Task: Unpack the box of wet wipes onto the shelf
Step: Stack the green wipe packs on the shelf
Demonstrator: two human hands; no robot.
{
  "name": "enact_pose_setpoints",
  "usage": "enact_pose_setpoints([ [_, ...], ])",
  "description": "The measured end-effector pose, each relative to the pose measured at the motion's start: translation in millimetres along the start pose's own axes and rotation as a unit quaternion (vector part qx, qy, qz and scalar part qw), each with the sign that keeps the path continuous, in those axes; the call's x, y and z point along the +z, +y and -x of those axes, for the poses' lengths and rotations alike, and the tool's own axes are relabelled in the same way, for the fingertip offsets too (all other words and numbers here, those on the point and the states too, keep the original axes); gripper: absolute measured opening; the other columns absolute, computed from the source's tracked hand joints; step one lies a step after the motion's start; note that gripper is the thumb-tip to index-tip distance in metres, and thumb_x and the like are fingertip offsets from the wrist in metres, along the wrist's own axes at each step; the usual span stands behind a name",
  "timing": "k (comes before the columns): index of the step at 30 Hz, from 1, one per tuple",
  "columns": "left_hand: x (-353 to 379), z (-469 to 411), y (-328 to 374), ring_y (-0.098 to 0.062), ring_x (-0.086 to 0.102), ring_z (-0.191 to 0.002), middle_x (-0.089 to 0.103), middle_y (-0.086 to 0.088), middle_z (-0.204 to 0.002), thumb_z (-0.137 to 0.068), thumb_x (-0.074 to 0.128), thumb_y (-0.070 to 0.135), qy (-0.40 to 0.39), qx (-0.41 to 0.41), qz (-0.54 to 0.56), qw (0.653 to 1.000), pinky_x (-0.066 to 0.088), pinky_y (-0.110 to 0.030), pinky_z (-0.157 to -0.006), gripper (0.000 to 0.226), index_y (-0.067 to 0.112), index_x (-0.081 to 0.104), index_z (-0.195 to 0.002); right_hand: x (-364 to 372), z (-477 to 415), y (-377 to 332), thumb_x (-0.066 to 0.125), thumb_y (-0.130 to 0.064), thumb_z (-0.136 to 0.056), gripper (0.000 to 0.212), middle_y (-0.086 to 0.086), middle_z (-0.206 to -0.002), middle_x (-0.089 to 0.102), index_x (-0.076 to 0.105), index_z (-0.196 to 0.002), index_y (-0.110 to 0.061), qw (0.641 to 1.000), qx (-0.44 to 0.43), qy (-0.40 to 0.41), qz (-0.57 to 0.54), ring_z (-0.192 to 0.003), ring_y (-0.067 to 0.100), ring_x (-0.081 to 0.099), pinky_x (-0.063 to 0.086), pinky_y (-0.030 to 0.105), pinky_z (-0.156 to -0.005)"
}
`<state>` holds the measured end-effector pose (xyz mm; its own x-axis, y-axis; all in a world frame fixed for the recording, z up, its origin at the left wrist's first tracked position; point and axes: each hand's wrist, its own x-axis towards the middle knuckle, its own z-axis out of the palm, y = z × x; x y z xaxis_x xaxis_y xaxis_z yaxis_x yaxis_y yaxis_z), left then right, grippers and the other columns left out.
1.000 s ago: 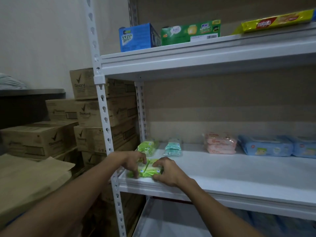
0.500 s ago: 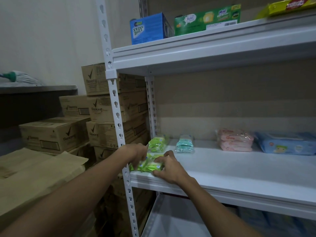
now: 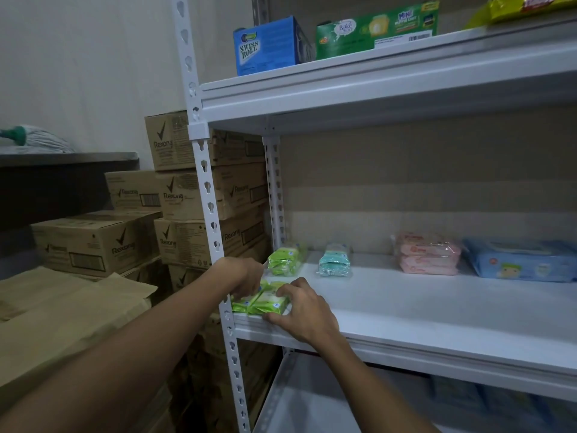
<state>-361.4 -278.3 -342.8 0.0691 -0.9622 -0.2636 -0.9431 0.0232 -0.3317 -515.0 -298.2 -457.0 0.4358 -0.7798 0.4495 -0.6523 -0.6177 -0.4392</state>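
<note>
Wipes (image 3: 265,303), two glossy green soft packs side by side, lie at the front left corner of the smooth white shelf (image 3: 421,314). Fingers of the left hand (image 3: 243,276) curl over their far left edge. The right hand (image 3: 304,307) clamps their right end, thumb on the shelf's front lip. At the shelf's back left stand a crinkly green pack (image 3: 285,260) and a teal pack (image 3: 334,260). Farther right lie stacked pink packs (image 3: 427,254) and flat blue packs (image 3: 524,260). Left of the shelf is an open-flapped cardboard box (image 3: 62,307), contents hidden.
</note>
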Motion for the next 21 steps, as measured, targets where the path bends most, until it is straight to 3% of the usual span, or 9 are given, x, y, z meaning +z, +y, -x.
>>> enact_pose_setpoints([
  [10,6,4,4,-0.029,0.063,-0.1,0.057,-0.013,-0.122,-0.093,0.055,0.007,0.056,-0.002,0.046,0.997,0.052,-0.037,-0.081,0.023,0.009,0.065,-0.113,-3,1,5,0.061,-0.072,-0.067,0.068,-0.009,-0.123,0.052,0.06,-0.121,-0.032,1.0,-0.014,-0.013,-0.019,-0.105,0.016,0.056,0.05,0.038,-0.087],
  [15,5,13,9,-0.032,0.058,-0.102,0.051,-0.014,-0.121,-0.099,0.045,0.014,0.087,0.0,0.059,0.994,0.046,-0.038,-0.081,0.019,0.007,0.058,-0.111,-16,6,12,0.066,-0.066,-0.073,0.056,-0.011,-0.12,0.064,0.062,-0.121,-0.037,0.975,0.022,-0.025,-0.219,-0.097,0.007,0.064,0.054,0.037,-0.09],
  [19,3,18,16,-0.033,0.059,-0.094,0.052,-0.013,-0.112,-0.093,0.044,0.006,0.133,0.006,0.098,0.986,0.048,-0.04,-0.077,0.019,0.007,0.057,-0.106,-47,24,39,0.059,-0.047,-0.092,0.04,-0.003,-0.126,0.065,0.062,-0.127,-0.028,0.974,0.058,-0.001,-0.217,-0.101,0.007,0.065,0.051,0.027,-0.092],
  [21,0,22,34,-0.032,0.058,-0.101,0.051,-0.011,-0.121,-0.092,0.047,0.012,0.156,0.017,0.109,0.981,0.045,-0.036,-0.075,0.027,0.015,0.056,-0.117,-66,37,59,0.056,-0.037,-0.096,0.036,0.002,-0.127,0.063,0.061,-0.128,-0.022,0.979,0.087,0.012,-0.186,-0.102,0.011,0.065,0.05,0.027,-0.092],
])
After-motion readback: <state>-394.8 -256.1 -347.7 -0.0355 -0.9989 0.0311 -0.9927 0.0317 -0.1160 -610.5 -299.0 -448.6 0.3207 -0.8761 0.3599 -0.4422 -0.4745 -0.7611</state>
